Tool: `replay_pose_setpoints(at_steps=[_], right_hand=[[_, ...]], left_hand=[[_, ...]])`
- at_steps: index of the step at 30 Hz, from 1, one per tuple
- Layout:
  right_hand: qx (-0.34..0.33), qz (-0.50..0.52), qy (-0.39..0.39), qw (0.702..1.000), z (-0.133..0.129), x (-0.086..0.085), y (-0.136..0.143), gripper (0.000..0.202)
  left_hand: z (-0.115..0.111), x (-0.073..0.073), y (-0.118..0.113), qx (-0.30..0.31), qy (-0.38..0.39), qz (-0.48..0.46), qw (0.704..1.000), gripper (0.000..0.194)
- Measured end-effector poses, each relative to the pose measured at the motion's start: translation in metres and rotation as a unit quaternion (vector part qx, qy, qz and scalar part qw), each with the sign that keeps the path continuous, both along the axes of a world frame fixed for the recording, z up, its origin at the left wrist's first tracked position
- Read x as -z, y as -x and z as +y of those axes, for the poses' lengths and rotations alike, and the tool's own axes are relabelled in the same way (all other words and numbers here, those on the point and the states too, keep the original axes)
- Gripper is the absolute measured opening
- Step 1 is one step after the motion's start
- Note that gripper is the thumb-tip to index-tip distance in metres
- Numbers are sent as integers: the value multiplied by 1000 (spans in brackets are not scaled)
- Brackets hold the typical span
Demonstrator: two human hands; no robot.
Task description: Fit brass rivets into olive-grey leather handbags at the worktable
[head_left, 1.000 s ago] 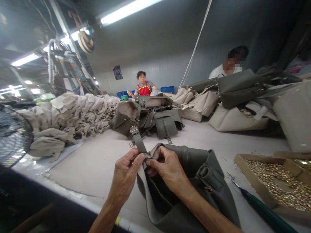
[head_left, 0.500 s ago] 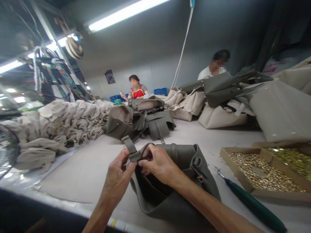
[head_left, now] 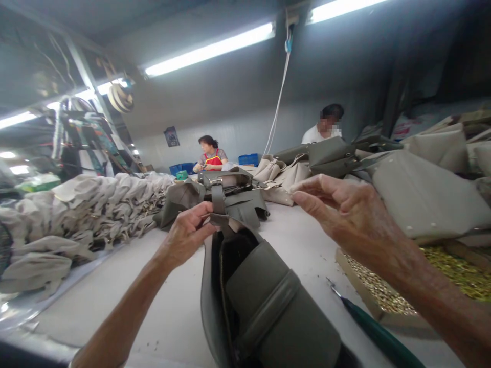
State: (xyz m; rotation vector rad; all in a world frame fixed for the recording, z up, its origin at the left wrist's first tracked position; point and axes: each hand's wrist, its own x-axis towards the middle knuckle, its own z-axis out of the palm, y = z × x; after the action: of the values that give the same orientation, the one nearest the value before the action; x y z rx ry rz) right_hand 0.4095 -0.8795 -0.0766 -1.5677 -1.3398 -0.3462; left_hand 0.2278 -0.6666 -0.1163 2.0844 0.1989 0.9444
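A grey-green leather handbag (head_left: 264, 291) stands open in front of me, with a zip along its inner edge and a banded flap on its near side. My left hand (head_left: 194, 225) pinches the bag's far top end by the strap (head_left: 218, 199), whose buckle stands upright. Above the table to the right, my right hand (head_left: 345, 207) is in the air, apart from the bag, with thumb and fingers loosely apart and nothing visible in them. Below it lies an awl-like tool (head_left: 368, 319) with a dark green handle and a thin metal tip.
Cardboard trays of small gold metal pieces (head_left: 378, 286) sit at right, partly behind my right forearm. Other dark bags (head_left: 245, 204) and pale bags (head_left: 429, 189) are piled beyond. Pale fabric pieces (head_left: 88, 199) heap up at left. Two people (head_left: 213, 161) sit across the table.
My right hand has let go of the strap and moved right, into the air. The bag has turned so its banded flap faces me; my left hand still grips its end.
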Motion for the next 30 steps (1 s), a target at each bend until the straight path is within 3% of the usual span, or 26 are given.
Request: replay_pose_setpoints(at_steps=[3,7,9,11,13,14,16,18,21,26,28,30], right_hand=[[-5,22,36,999,0,14,-5,34],[-43,83,76,993,10,48,1,48],[-62,111,88,988,17,69,4,47],[-75,98,81,989,23,90,7,49],[-84,56,63,993,27,106,9,55],[-89,35,55,994,28,111,10,57],[-90,24,38,995,28,117,13,58],[-81,56,10,995,28,120,16,61],[-54,130,-24,990,27,124,20,64],[-3,52,-7,999,20,138,26,45],[5,-17,-11,1000,16,141,28,43],[16,-90,-24,995,13,143,30,42]], left_hand=[[-7,-16,-28,64,-10,7,998,24],[-32,-13,-59,100,-112,59,987,16],[-46,-3,-64,56,-164,71,982,14],[-59,9,-59,-35,-175,71,981,10],[-68,24,-48,-87,-119,102,984,7],[-71,32,-41,-72,-64,135,986,8],[-73,47,-28,15,103,197,975,14],[-71,57,-20,79,294,195,932,21],[-67,58,-17,75,469,146,868,30],[-63,44,-32,159,546,211,795,63],[-63,45,-39,168,518,235,805,64],[-65,47,-44,163,465,240,837,53]])
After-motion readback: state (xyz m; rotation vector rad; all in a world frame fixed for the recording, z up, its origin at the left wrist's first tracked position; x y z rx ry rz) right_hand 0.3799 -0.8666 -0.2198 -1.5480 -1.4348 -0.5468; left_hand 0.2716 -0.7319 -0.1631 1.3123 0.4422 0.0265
